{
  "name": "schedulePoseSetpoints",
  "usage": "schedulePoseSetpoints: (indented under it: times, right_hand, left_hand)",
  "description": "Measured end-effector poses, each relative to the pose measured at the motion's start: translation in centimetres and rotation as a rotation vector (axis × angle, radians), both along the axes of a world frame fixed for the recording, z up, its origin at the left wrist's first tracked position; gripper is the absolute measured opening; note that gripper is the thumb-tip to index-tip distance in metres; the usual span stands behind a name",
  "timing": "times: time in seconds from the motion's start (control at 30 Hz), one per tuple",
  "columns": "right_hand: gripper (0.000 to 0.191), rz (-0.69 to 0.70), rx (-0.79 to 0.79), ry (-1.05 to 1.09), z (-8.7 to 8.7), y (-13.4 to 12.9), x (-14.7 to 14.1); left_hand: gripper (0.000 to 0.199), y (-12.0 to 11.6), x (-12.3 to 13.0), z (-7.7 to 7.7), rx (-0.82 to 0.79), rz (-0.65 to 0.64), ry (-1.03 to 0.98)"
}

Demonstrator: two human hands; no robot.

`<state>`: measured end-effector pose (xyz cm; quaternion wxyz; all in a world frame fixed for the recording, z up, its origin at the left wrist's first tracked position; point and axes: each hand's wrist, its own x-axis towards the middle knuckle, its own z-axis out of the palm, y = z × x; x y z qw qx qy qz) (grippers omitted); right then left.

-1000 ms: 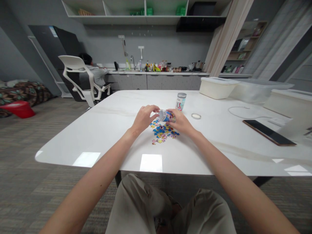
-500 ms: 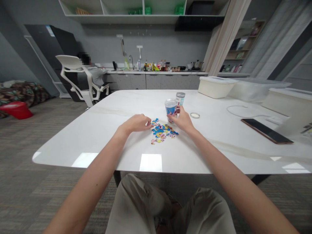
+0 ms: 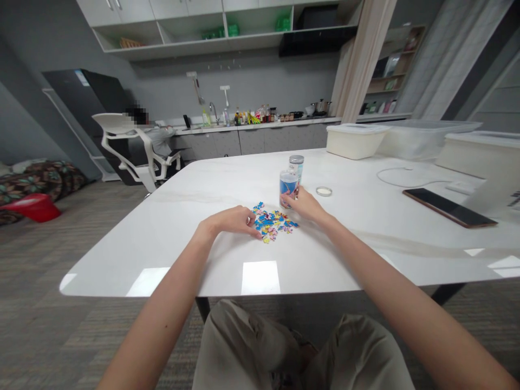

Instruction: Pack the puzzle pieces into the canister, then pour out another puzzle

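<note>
A loose pile of small jigsaw puzzle pieces [image 3: 270, 219], mostly blue, yellow and pink, lies on the white table [image 3: 162, 227]. At the pile's left edge is my left hand [image 3: 235, 221], its thumb and fingers apart and curved against the pieces. Whether a piece touches its fingertips is hard to make out. My right hand [image 3: 306, 206] grips a clear-topped jar with a blue picture [image 3: 288, 184] low on its side. That jar stands upright just behind the pile. Close behind it is a second jar [image 3: 297, 161] with a silver lid.
To the right of the jars lies a round lid or ring [image 3: 324, 191]. Farther right are a phone [image 3: 449, 207], a white cable [image 3: 392, 180] and several plastic storage boxes [image 3: 355, 142]. Across the room, a person sits in a white-framed chair [image 3: 148, 146] by the kitchen counter.
My left hand's thumb has spread away from its fingers toward the pile's near edge. The jar in my right hand has gone from tilted to upright. The view has shifted and tilted slightly.
</note>
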<state>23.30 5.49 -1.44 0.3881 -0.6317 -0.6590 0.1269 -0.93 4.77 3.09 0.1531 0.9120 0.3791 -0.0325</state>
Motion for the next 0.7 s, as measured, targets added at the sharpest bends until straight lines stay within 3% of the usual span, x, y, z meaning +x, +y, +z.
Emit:
schedulePoseSetpoints:
  times: [0.1,0.17,0.27,0.37,0.43,0.53,0.7]
  right_hand:
    - [0.051,-0.072,0.24,0.043,0.2,0.1,0.2]
    - [0.045,-0.148,0.422,0.052,1.0,-0.2,0.3]
    - [0.026,0.027,0.581,-0.024,2.2,-1.2,-0.1]
    - [0.012,0.424,0.446,-0.162,2.2,-1.9,-1.1]
    - [0.019,0.594,0.351,-0.24,1.4,-2.0,-1.7]
    - [0.037,0.71,0.215,-0.318,0.3,-1.8,-2.3]
    - [0.021,0.758,0.083,-0.333,0.0,-1.3,-2.3]
  left_hand:
    - [0.042,-0.1,-0.1,0.1,0.054,0.022,0.055]
    - [0.041,0.0,-0.2,0.2,0.106,0.028,0.092]
    - [0.036,0.2,-0.5,0.1,0.18,0.049,0.129]
    - [0.04,0.4,-0.8,-0.1,0.228,0.138,0.161]
    - [0.052,0.6,-1.0,-0.3,0.233,0.206,0.186]
    - [0.056,1.0,-1.2,-0.6,0.241,0.25,0.219]
    - [0.047,1.2,-0.9,-0.7,0.244,0.226,0.235]
